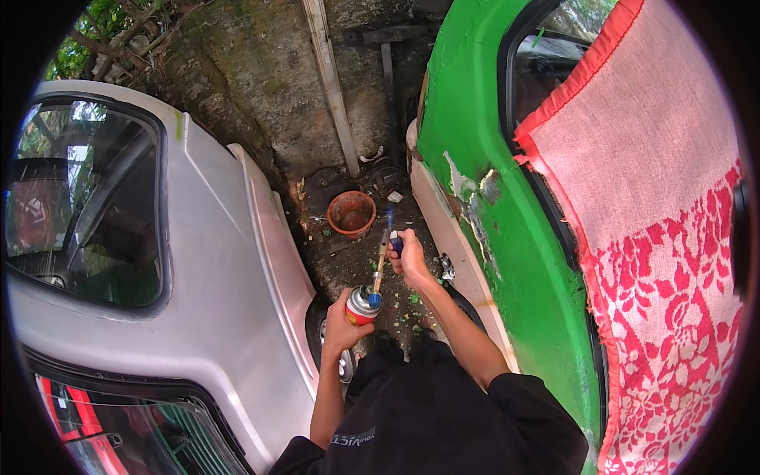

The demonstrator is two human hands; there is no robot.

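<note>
My left hand is wrapped round a red and silver gas canister. A brass torch head with a blue knob is fitted on the canister's top and points away from me. At the nozzle's tip a faint blue flame shows. Close beside the nozzle, my right hand is closed on a small dark blue lighter. Part of the lighter is hidden by the fingers.
On the leaf-strewn ground ahead sits a terracotta pot. A silver-grey car body stands on my left. To my right is a green car body with chipped filler, partly under a red and pink cloth. A plank leans on the back wall.
</note>
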